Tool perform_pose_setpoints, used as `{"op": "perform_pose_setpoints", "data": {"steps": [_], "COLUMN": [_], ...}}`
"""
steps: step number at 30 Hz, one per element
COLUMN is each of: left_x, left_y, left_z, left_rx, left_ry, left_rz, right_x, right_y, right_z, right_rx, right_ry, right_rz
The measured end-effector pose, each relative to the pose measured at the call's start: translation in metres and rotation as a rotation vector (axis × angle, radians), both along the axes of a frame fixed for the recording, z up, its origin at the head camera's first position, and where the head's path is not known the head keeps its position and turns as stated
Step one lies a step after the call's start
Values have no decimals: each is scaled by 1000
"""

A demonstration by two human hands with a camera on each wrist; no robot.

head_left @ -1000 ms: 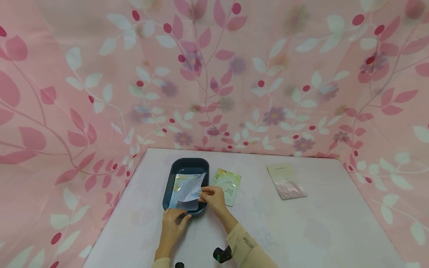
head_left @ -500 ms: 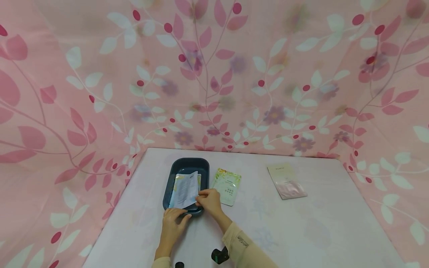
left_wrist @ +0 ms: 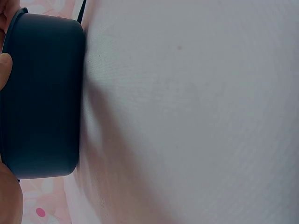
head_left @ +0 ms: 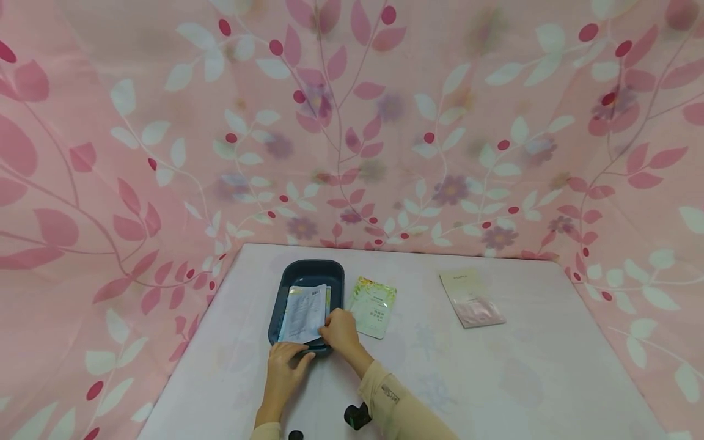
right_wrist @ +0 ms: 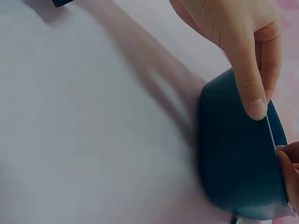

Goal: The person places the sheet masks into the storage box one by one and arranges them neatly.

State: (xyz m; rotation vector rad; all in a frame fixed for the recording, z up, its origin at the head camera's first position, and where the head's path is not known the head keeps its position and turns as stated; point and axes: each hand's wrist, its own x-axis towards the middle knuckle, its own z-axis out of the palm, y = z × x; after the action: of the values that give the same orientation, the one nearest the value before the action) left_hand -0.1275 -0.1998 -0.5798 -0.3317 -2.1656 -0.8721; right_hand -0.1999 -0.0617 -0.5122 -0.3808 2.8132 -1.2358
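Note:
A dark blue rectangular dish (head_left: pixel 316 270) stands at the left of the table. My left hand (head_left: pixel 283 373) grips its near rim, thumb against the outer wall in the left wrist view. Inside the dish lies a flat sachet (head_left: pixel 304 313), white printed side up, above another sachet with a yellow-green edge. My right hand (head_left: pixel 340 332), at the dish's right side, pinches the sachet's lower right corner. In the right wrist view the thumb and fingers of the right hand (right_wrist: pixel 247 51) close on a thin edge at the rim.
A green sachet (head_left: pixel 373 307) lies just right of the dish. Farther right, a pink sachet (head_left: pixel 476 313) overlaps a cream one (head_left: pixel 461 281). A black device (head_left: pixel 357 417) shows by the right sleeve. Pink floral cloth (head_left: pixel 352 122) rises behind the white table (head_left: pixel 528 348).
The sachet's lifted, bent right side has come down, so its white printed face now lies flat in the dish. My right hand has moved slightly left and down. My left hand stays on the rim.

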Motion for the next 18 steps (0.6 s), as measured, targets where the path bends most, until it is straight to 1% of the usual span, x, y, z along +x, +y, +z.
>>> {"op": "perform_pose_setpoints", "data": {"steps": [3, 6, 11, 18], "left_x": [0, -1, -1, 0], "left_y": [1, 1, 1, 1], "left_z": [-1, -1, -1, 1], "left_rx": [0, -5, -9, -4], "left_ry": [-18, -21, -19, -37], "left_rz": [4, 5, 5, 14], "right_x": [0, 0, 2, 3], "right_y": [-1, -1, 1, 8], "right_z": [2, 2, 2, -2], "right_rx": [57, 53, -30, -188], "right_ry": [2, -9, 13, -29], "right_rz": [-1, 1, 17, 91]}}
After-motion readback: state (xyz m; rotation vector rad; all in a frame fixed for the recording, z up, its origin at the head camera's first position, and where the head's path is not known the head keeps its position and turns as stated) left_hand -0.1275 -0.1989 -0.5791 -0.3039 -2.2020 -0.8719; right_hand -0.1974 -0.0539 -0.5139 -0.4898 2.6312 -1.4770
